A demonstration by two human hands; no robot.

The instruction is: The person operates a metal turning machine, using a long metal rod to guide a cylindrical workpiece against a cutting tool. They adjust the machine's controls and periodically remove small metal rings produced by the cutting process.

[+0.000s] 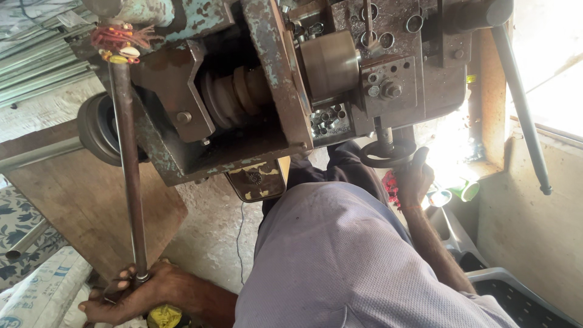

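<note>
The person's left hand (pixel 130 294) is closed around the lower end of a long steel rod (pixel 129 170), fingers wrapped about it near the bottom left of the view. The rod's long axis runs almost straight up the picture from that hand to the worn lathe-like machine (pixel 261 91), where its far end enters the spindle region beside a bunch of red thread and shell charms (pixel 118 42). The rod is slim, round, dull grey-brown and rust-flecked, and appears straight along its visible length. The right hand (pixel 416 176) lies well apart, on the other side of the person's grey-clothed body (pixel 340 255), and rests on a small dark handwheel (pixel 385 152) under the machine's tool block (pixel 388 85); whether its fingers close on the rim cannot be told. The left hand is thus the only one on the rod. A yellow object (pixel 164 316) sits just beside the left wrist. The machine's blue-green paint is chipped, and a belt pulley (pixel 237 91) shows within its frame.
</note>
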